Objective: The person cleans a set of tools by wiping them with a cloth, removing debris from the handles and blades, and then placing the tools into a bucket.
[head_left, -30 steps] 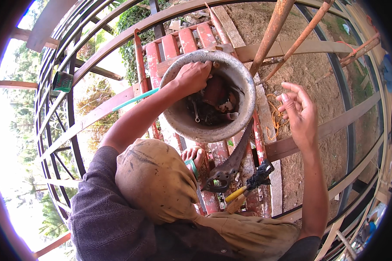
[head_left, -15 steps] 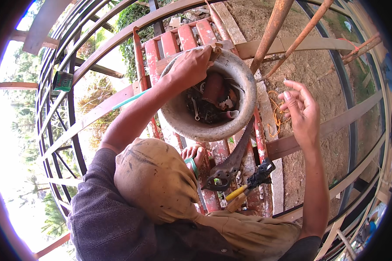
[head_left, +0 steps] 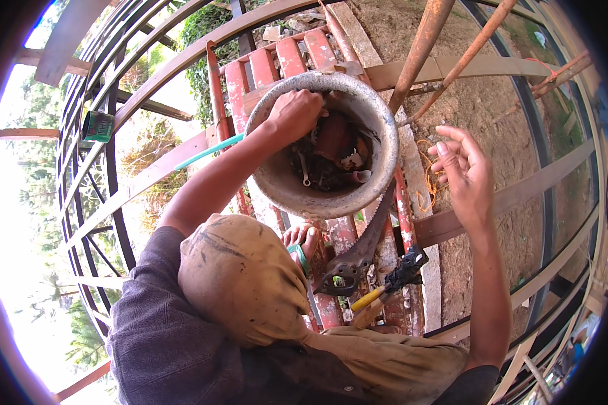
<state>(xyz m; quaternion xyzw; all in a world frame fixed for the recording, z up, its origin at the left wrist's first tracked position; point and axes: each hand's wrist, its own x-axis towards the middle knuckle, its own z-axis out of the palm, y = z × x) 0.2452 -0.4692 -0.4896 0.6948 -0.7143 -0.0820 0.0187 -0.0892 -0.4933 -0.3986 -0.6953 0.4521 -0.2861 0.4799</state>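
Note:
A round, grey-crusted bucket (head_left: 384,145) stands on red slats. My left hand (head_left: 296,115) reaches inside its far left rim, fingers curled down and closed. Whatever they grip is hidden. Below it in the bucket lie a small metal wrench (head_left: 305,169), a reddish-brown cylinder (head_left: 332,137), a pale pink cup-shaped piece (head_left: 361,176) and dark clutter. My right hand (head_left: 467,169) is raised to the right of the bucket, palm inward, its fingers loosely bent and apart, holding nothing. A handsaw (head_left: 361,253) leans against the bucket's near side.
Beside the saw lies a yellow-handled tool (head_left: 367,299) with a black wrapped end. Rusty poles (head_left: 422,50) rise at the far right, near orange string (head_left: 425,179). A green can (head_left: 98,126) sits by the left framework. My bent knee (head_left: 240,263) is close in front.
My left hand has moved from the bucket's far rim down and left, into its opening. The brown piece it held at the rim is out of sight. My right hand is nearly still.

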